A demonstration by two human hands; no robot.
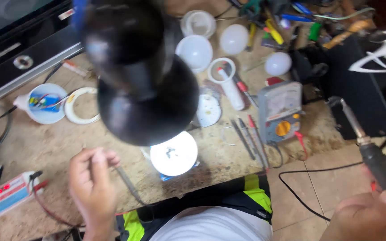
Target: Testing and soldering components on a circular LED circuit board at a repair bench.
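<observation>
My left hand (pixel 92 180) pinches a thin metal tool, likely tweezers (pixel 128 184), whose tip points toward a round white LED disc (pixel 174 153) lit brightly on the workbench's front edge. My right hand (pixel 368 214) grips the dark handle of a soldering iron (pixel 363 139), held off to the right over the tiled floor, its metal tip pointing up and left. A black lamp head (pixel 141 76) hangs close under the camera and hides the bench middle.
A grey multimeter (pixel 281 111) with red and black probes lies to the right of the disc. White bulb domes (pixel 234 39), an opened bulb base with wires (pixel 45 103), white rings, screwdrivers and a red-and-white box (pixel 7 193) crowd the worn bench (pixel 36 147). Cables trail onto the floor.
</observation>
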